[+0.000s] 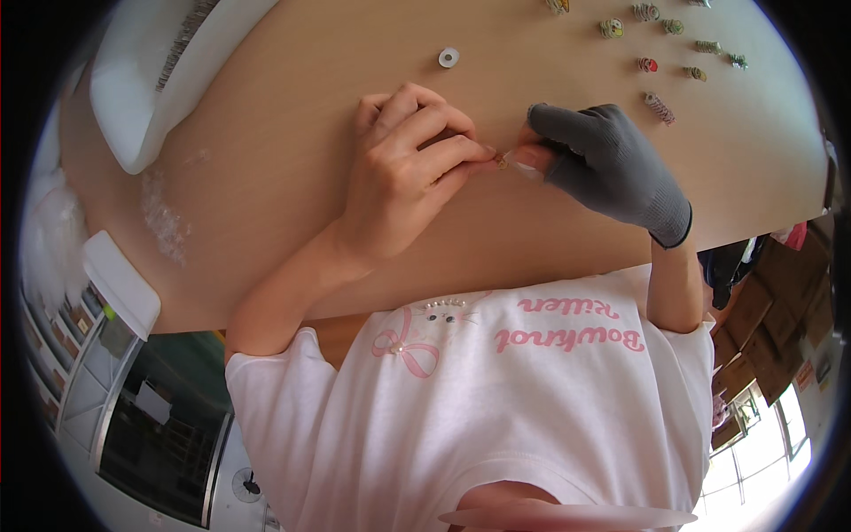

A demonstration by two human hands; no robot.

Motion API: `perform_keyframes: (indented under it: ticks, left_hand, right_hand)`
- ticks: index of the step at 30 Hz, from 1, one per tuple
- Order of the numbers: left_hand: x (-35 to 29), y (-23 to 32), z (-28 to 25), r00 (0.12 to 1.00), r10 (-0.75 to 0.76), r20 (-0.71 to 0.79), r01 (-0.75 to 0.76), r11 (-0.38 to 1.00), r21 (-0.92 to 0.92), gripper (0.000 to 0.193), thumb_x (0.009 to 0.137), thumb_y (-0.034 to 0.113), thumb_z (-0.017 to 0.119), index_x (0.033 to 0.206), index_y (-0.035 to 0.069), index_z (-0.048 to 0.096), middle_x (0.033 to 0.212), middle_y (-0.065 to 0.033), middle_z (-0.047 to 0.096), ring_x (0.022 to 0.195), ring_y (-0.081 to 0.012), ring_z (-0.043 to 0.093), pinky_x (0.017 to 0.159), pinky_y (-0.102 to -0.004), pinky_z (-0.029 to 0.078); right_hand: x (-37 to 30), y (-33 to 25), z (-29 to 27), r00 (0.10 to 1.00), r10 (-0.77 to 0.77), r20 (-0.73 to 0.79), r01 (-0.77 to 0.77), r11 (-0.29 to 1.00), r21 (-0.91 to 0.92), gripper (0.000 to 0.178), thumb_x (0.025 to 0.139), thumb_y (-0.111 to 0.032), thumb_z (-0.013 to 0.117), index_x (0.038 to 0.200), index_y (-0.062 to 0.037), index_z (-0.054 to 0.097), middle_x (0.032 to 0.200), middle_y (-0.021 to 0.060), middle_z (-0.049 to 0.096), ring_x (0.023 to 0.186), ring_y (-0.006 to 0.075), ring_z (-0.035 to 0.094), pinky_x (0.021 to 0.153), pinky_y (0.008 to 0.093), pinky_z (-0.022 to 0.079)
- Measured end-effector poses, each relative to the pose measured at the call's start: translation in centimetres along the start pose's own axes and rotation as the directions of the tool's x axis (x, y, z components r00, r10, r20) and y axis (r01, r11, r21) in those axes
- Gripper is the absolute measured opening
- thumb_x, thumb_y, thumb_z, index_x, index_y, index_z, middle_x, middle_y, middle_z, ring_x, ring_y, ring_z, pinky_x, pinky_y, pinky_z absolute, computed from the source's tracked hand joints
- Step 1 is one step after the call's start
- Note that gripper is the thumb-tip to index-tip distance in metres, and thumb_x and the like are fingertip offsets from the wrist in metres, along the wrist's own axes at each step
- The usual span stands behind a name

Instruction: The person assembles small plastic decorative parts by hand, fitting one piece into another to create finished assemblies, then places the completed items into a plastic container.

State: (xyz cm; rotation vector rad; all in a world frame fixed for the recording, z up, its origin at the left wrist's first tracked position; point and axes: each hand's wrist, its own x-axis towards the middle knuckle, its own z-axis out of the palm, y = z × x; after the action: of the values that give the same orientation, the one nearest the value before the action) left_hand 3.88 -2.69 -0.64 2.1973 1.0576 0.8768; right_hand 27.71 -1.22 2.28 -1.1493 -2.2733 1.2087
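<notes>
My bare left hand [408, 168] and my right hand [612, 164], which wears a grey glove with bare fingertips, meet over the wooden table [292, 133]. Between their fingertips both pinch a tiny pale, partly clear piece [505, 162]; it is too small to tell what it is. My left fingers curl tightly around its left end. My right thumb and forefinger hold its right end. Both hands rest low over the tabletop, near its middle.
A white ring-shaped disc [448, 58] lies beyond my hands. Several small colourful wound pieces [659, 106] are spread at the far right. A white tray [142, 89] sits far left, with clear crumpled film [164, 217] and a white box [120, 284] at the left edge.
</notes>
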Motion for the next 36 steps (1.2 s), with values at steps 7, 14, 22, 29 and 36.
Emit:
perform_keyframes:
  ticks: [7,14,22,29,36]
  left_hand:
    - [0.6,-0.7,-1.2,0.980,-0.168,-0.106,0.147,0.972,-0.182,0.020,0.075,0.009,0.083,0.093,0.011,0.076,0.095,0.0006,0.069,0.095,-0.0218,0.061,0.083,-0.0359,0.045]
    - [3.4,-3.6,-1.3,0.987,-0.035,-0.159,0.046,0.997,0.067,0.023,0.081,0.006,0.080,0.102,0.005,0.072,0.094,-0.0065,0.066,0.090,-0.0250,0.063,0.079,-0.0378,0.053]
    - [2.9,-2.2,-2.0,0.978,-0.195,-0.078,0.191,0.980,-0.058,0.009,0.086,-0.003,0.075,0.092,0.000,0.069,0.088,-0.0041,0.069,0.080,-0.0123,0.068,0.070,-0.0254,0.057]
    - [1.6,-2.4,-1.8,0.971,0.225,-0.079,-0.193,0.934,0.300,0.018,0.078,-0.004,0.076,0.093,-0.001,0.068,0.089,-0.0069,0.065,0.083,-0.0234,0.066,0.068,-0.0341,0.056]
    - [-1.3,-0.5,-0.9,0.976,0.216,-0.014,-0.205,0.942,0.264,0.035,0.074,-0.010,0.077,0.108,-0.006,0.071,0.103,-0.0110,0.069,0.091,-0.0272,0.064,0.073,-0.0360,0.054]
  right_hand:
    - [-2.0,-2.4,2.9,0.999,-0.007,-0.049,0.002,0.994,-0.106,0.015,0.087,-0.015,0.073,0.091,-0.0103,0.059,0.060,0.0097,0.058,0.055,0.0313,0.060,0.050,0.0419,0.044]
    - [-1.1,-1.2,3.5,0.938,0.034,-0.345,-0.117,0.968,-0.222,0.014,0.089,-0.012,0.071,0.096,-0.0074,0.060,0.063,0.0111,0.060,0.055,0.0313,0.061,0.050,0.0391,0.045]
    - [-2.2,-1.3,3.5,0.930,0.008,-0.367,-0.112,0.958,-0.263,0.015,0.090,-0.010,0.072,0.101,-0.0033,0.064,0.066,0.0148,0.061,0.055,0.0338,0.061,0.051,0.0372,0.045]
    - [-1.9,-1.4,3.9,0.913,-0.025,-0.408,-0.090,0.961,-0.262,0.018,0.087,-0.011,0.072,0.102,-0.0077,0.062,0.069,0.0107,0.064,0.058,0.0308,0.064,0.052,0.0387,0.047]
    - [-1.9,-1.6,3.8,0.925,0.032,-0.379,-0.131,0.962,-0.238,0.014,0.088,-0.008,0.074,0.097,-0.0037,0.065,0.068,0.0138,0.064,0.057,0.0309,0.064,0.053,0.0359,0.047]
